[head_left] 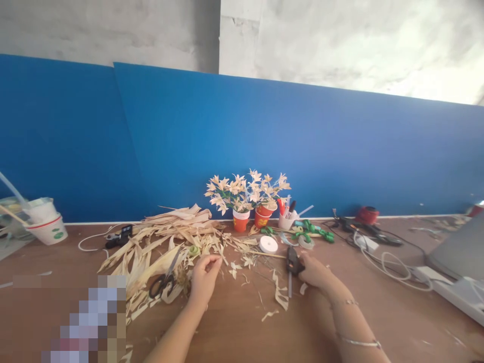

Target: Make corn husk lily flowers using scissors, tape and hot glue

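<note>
My left hand [205, 277] is closed in a pinch beside a heap of dried corn husks [162, 237]; what is between the fingertips, if anything, is too small to make out. Black-handled scissors [163, 283] lie on the husks to its left. My right hand [315, 271] has its fingers round a black glue gun [293, 259], with a pale glue stick [290, 285] poking out of the near end. Between the hands are small husk flowers [235, 269], curled husk scraps [279, 292] and a white roll of tape [268, 245].
Husk flowers [236, 186] stand in red paper cups [241, 222] at the back. Beside them are a cup of tools [287, 221] and green ribbon pieces [312, 229]. White cables [393, 269] and a power strip [449, 287] lie right; a paper cup [47, 229] stands left.
</note>
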A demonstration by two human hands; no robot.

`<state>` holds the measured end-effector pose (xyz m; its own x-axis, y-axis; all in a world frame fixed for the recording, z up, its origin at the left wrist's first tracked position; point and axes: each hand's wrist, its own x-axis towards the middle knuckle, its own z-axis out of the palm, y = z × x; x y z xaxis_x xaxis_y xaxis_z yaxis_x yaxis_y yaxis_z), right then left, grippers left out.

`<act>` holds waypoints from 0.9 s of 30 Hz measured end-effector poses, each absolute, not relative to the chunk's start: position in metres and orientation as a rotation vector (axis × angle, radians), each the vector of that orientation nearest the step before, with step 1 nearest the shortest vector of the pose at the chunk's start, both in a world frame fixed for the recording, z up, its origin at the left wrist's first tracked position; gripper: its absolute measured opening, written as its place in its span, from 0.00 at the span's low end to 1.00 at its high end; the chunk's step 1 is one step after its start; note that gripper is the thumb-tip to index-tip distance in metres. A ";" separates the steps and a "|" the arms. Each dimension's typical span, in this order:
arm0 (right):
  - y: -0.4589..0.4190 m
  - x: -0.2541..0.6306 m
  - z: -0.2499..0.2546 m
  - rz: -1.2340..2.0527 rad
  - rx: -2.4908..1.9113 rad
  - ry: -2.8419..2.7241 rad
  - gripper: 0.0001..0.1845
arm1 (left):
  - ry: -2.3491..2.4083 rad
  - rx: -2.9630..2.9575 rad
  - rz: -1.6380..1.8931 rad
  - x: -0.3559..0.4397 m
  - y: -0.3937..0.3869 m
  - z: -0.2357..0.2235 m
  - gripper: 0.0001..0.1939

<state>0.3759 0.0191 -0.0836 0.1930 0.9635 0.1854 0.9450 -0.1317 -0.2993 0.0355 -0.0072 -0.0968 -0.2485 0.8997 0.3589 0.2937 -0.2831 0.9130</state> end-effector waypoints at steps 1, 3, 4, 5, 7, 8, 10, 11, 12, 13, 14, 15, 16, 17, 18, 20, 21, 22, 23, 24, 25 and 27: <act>0.018 0.372 -0.080 0.068 -2.162 -1.790 0.14 | 1.457 1.501 1.570 0.035 -0.007 -0.097 0.12; 0.015 0.357 -0.069 0.026 -2.238 -1.785 0.13 | 1.459 1.503 1.574 0.035 -0.006 -0.097 0.12; 0.013 0.345 -0.063 -0.034 -2.239 -1.796 0.12 | 1.460 1.501 1.574 0.035 -0.006 -0.097 0.12; 0.012 0.331 -0.057 -0.096 -2.167 -1.833 0.10 | 1.460 1.498 1.573 0.035 -0.006 -0.097 0.12; 0.009 0.294 -0.049 -0.096 -1.897 -1.988 0.06 | 1.456 1.492 1.570 0.036 -0.008 -0.096 0.12; 0.008 0.275 -0.047 -0.071 -1.741 -2.071 0.07 | 1.454 1.490 1.569 0.036 -0.008 -0.095 0.12; 0.007 0.240 -0.048 0.000 -1.494 -2.254 0.08 | 1.452 1.489 1.572 0.037 -0.010 -0.093 0.12; 0.006 0.226 -0.051 0.029 -1.416 -2.321 0.08 | 1.453 1.490 1.573 0.037 -0.010 -0.092 0.12; 0.005 0.216 -0.054 0.046 -1.362 -2.366 0.07 | 1.454 1.492 1.573 0.037 -0.010 -0.091 0.12; 0.005 0.208 -0.057 0.060 -1.337 -2.396 0.08 | 1.453 1.494 1.571 0.037 -0.010 -0.091 0.12; 0.004 0.204 -0.060 0.072 -1.327 -2.415 0.08 | 1.449 1.496 1.568 0.037 -0.010 -0.091 0.12; 0.003 0.202 -0.063 0.081 -1.327 -2.423 0.09 | 1.444 1.498 1.565 0.037 -0.010 -0.092 0.12; 0.003 0.202 -0.065 0.088 -1.334 -2.421 0.10 | 1.439 1.499 1.564 0.037 -0.009 -0.092 0.12; 0.003 0.203 -0.067 0.091 -1.342 -2.412 0.09 | 1.436 1.501 1.563 0.038 -0.009 -0.093 0.12; 0.003 0.204 -0.068 0.090 -1.347 -2.400 0.09 | 1.435 1.502 1.565 0.038 -0.009 -0.094 0.12; 0.003 0.207 -0.069 0.091 -1.345 -2.381 0.06 | 1.441 1.502 1.563 0.038 -0.008 -0.095 0.11; 0.003 0.207 -0.068 0.097 -1.332 -2.376 0.05 | 1.444 1.501 1.559 0.038 -0.008 -0.096 0.11; 0.003 0.208 -0.068 0.110 -1.315 -2.367 0.05 | 1.445 1.501 1.552 0.038 -0.008 -0.096 0.11; 0.003 0.208 -0.067 0.134 -1.296 -2.349 0.05 | 1.444 1.502 1.545 0.038 -0.008 -0.097 0.11; 0.004 0.207 -0.066 0.174 -1.275 -2.313 0.06 | 1.443 1.504 1.538 0.038 -0.008 -0.097 0.11; 0.004 0.207 -0.065 0.235 -1.253 -2.257 0.07 | 1.443 1.509 1.529 0.038 -0.008 -0.098 0.11; 0.005 0.206 -0.063 0.402 -1.219 -2.081 0.07 | 1.446 1.528 1.511 0.038 -0.008 -0.098 0.11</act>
<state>0.2060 0.0048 -0.0635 -0.3280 0.8554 0.4009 0.6446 0.5129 -0.5669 0.0384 -0.0078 -0.0980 -0.2070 0.9156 0.3446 0.3041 -0.2746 0.9122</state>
